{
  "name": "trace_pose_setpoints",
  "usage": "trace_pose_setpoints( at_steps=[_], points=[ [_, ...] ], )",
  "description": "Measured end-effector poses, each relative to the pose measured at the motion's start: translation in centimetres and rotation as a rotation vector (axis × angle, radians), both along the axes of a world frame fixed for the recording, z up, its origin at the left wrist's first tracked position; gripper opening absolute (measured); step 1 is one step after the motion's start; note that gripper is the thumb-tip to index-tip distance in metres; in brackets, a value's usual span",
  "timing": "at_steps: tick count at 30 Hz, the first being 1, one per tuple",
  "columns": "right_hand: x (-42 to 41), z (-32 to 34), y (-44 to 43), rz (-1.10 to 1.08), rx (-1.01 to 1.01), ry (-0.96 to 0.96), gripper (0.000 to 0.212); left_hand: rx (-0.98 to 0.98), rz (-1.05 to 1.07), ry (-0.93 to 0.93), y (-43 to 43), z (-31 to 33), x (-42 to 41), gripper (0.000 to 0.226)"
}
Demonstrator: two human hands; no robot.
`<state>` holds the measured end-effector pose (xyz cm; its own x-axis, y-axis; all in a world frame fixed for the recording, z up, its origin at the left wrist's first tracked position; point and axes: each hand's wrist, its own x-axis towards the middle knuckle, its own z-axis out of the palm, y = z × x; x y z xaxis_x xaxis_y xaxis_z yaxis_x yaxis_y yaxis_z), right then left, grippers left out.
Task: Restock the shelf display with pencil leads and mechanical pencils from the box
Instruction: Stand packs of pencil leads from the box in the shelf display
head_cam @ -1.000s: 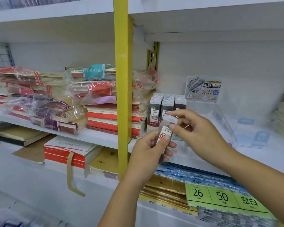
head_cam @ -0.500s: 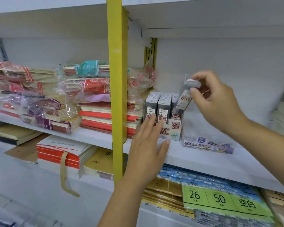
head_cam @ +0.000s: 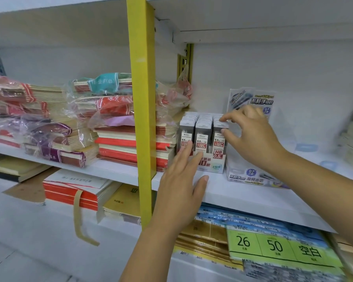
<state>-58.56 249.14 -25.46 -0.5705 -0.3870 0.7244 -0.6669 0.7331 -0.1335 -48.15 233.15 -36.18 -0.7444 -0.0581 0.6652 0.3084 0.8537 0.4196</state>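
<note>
L hand (head_cam: 181, 180): fingers straight, flat vs. front of lead display box (head_cam: 212, 165) on white shelf (head_cam: 243, 194). R hand (head_cam: 253, 137): thumb + index pinching top of lead case (head_cam: 218, 139), front of right row in box. Clear 0.7 2B tray (head_cam: 251, 177) just beside, right.

White shelves (head_cam: 243, 196) hang off a yellow upright (head_cam: 141, 98) before a pale back panel (head_cam: 273, 68).

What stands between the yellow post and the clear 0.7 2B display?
Head view: the HB 0.5 lead display box, left hand touching its front, right hand pinching a lead case in it.
</note>
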Motion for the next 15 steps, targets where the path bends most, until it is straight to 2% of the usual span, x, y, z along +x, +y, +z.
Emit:
trace_pose_setpoints(
  at_steps=[6,8,11,13,15],
  points=[
    [1.7,-0.3,1.2,0.023,0.029,-0.082,0.044,0.053,-0.012,0.1,0.3,-0.5,1.6,0.049],
    [3.5,-0.6,2.0,0.082,-0.061,-0.051,0.042,0.075,0.006,0.163,0.7,-0.9,3.0,0.045],
    [7.9,-2.7,3.6,0.217,-0.253,-0.03,0.028,0.082,0.015,0.196,1.3,-2.4,5.7,0.036],
    [11.0,-5.7,4.5,0.313,-0.359,-0.082,0.02,0.034,-0.025,0.097,1.6,-4.5,7.4,0.034],
    [13.6,-10.2,5.1,0.352,-0.421,-0.244,0.017,-0.011,-0.088,-0.117,1.7,-8.1,8.8,0.035]
  ],
)
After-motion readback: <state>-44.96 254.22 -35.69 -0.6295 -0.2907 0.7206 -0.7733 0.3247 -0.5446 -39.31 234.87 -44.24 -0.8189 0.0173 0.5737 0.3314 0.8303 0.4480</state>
